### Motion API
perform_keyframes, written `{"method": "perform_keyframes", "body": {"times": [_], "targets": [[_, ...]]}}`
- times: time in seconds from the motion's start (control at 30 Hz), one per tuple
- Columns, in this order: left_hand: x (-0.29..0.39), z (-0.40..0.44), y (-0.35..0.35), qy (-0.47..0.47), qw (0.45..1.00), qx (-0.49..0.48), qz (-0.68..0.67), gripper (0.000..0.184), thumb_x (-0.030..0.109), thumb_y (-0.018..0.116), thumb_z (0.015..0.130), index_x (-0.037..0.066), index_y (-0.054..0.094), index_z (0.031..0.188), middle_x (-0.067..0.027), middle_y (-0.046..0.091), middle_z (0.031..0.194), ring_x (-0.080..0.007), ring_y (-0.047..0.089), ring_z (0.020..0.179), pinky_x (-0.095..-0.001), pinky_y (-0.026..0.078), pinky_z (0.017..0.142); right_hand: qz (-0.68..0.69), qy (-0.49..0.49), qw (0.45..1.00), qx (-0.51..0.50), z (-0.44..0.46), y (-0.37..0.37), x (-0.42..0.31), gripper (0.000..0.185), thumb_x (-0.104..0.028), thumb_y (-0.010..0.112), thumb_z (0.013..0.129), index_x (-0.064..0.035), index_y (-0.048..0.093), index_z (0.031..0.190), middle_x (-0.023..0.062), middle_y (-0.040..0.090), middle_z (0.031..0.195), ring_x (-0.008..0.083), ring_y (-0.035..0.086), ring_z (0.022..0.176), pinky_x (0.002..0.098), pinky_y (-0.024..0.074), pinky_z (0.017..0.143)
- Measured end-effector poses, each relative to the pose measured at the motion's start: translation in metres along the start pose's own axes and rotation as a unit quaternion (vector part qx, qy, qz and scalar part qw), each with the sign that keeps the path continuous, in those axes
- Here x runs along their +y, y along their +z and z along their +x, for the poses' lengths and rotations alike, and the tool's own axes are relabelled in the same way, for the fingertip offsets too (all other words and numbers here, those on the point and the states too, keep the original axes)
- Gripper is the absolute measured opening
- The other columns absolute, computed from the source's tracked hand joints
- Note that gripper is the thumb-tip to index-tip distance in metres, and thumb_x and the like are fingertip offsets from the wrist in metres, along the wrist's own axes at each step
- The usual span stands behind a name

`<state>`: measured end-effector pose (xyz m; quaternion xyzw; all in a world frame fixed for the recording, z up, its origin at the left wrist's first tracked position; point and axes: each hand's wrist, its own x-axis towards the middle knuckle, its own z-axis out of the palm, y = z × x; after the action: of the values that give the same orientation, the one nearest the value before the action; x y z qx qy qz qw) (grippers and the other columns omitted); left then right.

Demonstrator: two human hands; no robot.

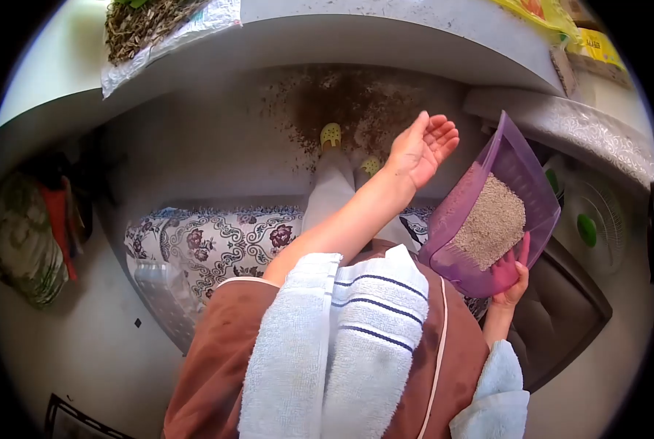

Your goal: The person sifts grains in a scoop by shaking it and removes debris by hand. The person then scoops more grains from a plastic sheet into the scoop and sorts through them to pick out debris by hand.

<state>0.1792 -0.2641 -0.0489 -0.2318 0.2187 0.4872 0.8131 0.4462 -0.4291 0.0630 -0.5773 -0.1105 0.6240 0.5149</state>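
Note:
My left hand (422, 150) is stretched over to the right with its palm up and its fingers apart and slightly curled, holding nothing. Just right of it is a translucent purple plastic scoop-like container (447, 238), tilted, with pale tan granules (491, 219) inside. My right hand (513, 285) grips this container at its lower right, and its fingers show pink through the plastic. A light blue towel (378, 314) with dark stripes hangs over the brown clothing in front of me.
Brown loose material (341, 102) is scattered on the floor near a yellow-green shoe (331, 134). A plastic sheet bearing dried plant matter (140, 33) lies at upper left. Patterned fabric (232, 245) covers a seat. A fan (598, 223) and a dark cushioned seat (561, 307) are at right.

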Motion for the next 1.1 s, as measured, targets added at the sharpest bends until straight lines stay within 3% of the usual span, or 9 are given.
{"method": "perform_keyframes", "body": {"times": [0.13, 0.2, 0.3, 0.4, 0.47, 0.53, 0.83, 0.97, 1.1], "targets": [[-0.02, -0.078, 0.095, 0.258, 0.891, -0.2, 0.316, 0.029, 0.026, 0.054, 0.096, 0.001, 0.064, 0.086, -0.0092, 0.067, 0.083, -0.0173, 0.065, 0.079, -0.0287, 0.052, 0.074, -0.018, -0.01, 1.0, -0.007, 0.015, 0.002, 0.005, 0.077, -0.018, 0.05, 0.08, -0.0228, 0.021, 0.151, 0.0163, 0.033, 0.148, 0.032, 0.041, 0.128, 0.0418, 0.0371, 0.102], [-0.025, -0.073, 0.095, 0.329, 0.492, -0.299, 0.748, 0.025, 0.024, 0.065, 0.085, 0.004, 0.063, 0.1, -0.0166, 0.063, 0.105, -0.0255, 0.06, 0.103, -0.0343, 0.047, 0.09, -0.034, -0.007, 0.999, 0.011, 0.023, 0.013, 0.007, 0.077, -0.019, 0.051, 0.08, -0.0233, 0.021, 0.151, 0.0161, 0.033, 0.148, 0.0318, 0.041, 0.128, 0.0418, 0.036, 0.103], [-0.018, -0.088, 0.082, 0.544, 0.379, -0.205, 0.72, 0.051, 0.029, 0.072, 0.073, 0.008, 0.058, 0.117, -0.0223, 0.047, 0.13, -0.0317, 0.041, 0.127, -0.0395, 0.033, 0.106, -0.019, -0.008, 0.999, 0.043, 0.031, 0.042, 0.012, 0.077, -0.02, 0.052, 0.08, -0.0236, 0.022, 0.151, 0.0164, 0.034, 0.147, 0.0319, 0.041, 0.128, 0.041, 0.0336, 0.104], [0.038, -0.083, 0.069, 0.566, 0.305, -0.069, 0.763, 0.076, 0.039, 0.073, 0.072, 0.009, 0.043, 0.135, -0.0228, 0.032, 0.142, -0.0345, 0.03, 0.134, -0.0414, 0.024, 0.112, -0.022, -0.011, 1.0, 0.005, 0.042, 0.061, 0.014, 0.077, -0.02, 0.052, 0.08, -0.0233, 0.022, 0.151, 0.0168, 0.036, 0.146, 0.0326, 0.041, 0.127, 0.0416, 0.0337, 0.104], [0.072, -0.065, 0.051, 0.363, 0.555, -0.01, 0.748, 0.079, 0.044, 0.065, 0.084, 0.008, 0.029, 0.145, -0.0209, 0.033, 0.145, -0.0323, 0.031, 0.135, -0.042, 0.025, 0.111, -0.038, -0.005, 0.999, -0.023, 0.052, 0.087, 0.015, 0.079, -0.019, 0.052, 0.079, -0.0223, 0.02, 0.151, 0.0177, 0.036, 0.146, 0.0326, 0.039, 0.131, 0.0441, 0.0353, 0.106], [0.097, -0.066, 0.062, 0.05, 0.87, -0.029, 0.49, 0.079, 0.049, 0.051, 0.094, 0.005, 0.015, 0.149, -0.0173, 0.028, 0.15, -0.0284, 0.029, 0.137, -0.0405, 0.024, 0.112, -0.079, -0.018, 0.996, -0.027, 0.073, 0.102, 0.021, 0.081, -0.019, 0.054, 0.077, -0.0213, 0.023, 0.151, 0.0171, 0.039, 0.144, 0.0308, 0.045, 0.126, 0.0426, 0.0373, 0.104], [0.139, -0.123, 0.108, 0.239, 0.894, -0.191, 0.327, 0.06, 0.048, 0.026, 0.102, 0.008, 0.027, 0.147, -0.016, 0.052, 0.13, -0.0238, 0.05, 0.121, -0.036, 0.039, 0.103, -0.119, -0.204, 0.952, -0.193, 0.072, 0.252, -0.044, 0.072, -0.023, 0.056, 0.088, -0.0044, 0.023, 0.149, 0.0121, 0.047, 0.137, 0.0217, 0.045, 0.127, 0.0359, 0.0337, 0.107], [0.16, -0.099, 0.124, 0.307, 0.808, -0.05, 0.5, 0.05, 0.041, 0.03, 0.103, 0.007, 0.038, 0.14, -0.0127, 0.059, 0.118, -0.0181, 0.058, 0.108, -0.0326, 0.05, 0.089, -0.017, -0.049, 0.986, -0.161, 0.135, 0.223, 0.009, 0.06, -0.036, 0.045, 0.098, -0.0144, 0.023, 0.15, 0.0115, 0.045, 0.14, 0.0227, 0.047, 0.124, 0.0372, 0.0355, 0.106], [0.183, -0.088, 0.141, 0.233, 0.884, -0.107, 0.39, 0.056, 0.045, 0.028, 0.102, 0.015, 0.021, 0.149, -0.0155, 0.053, 0.128, -0.026, 0.057, 0.111, -0.0387, 0.048, 0.094, -0.139, -0.167, 0.963, -0.16, 0.124, 0.257, -0.022, 0.054, -0.036, 0.037, 0.102, -0.0069, 0.028, 0.147, 0.0093, 0.045, 0.14, 0.0187, 0.045, 0.125, 0.0334, 0.0355, 0.106]]}}
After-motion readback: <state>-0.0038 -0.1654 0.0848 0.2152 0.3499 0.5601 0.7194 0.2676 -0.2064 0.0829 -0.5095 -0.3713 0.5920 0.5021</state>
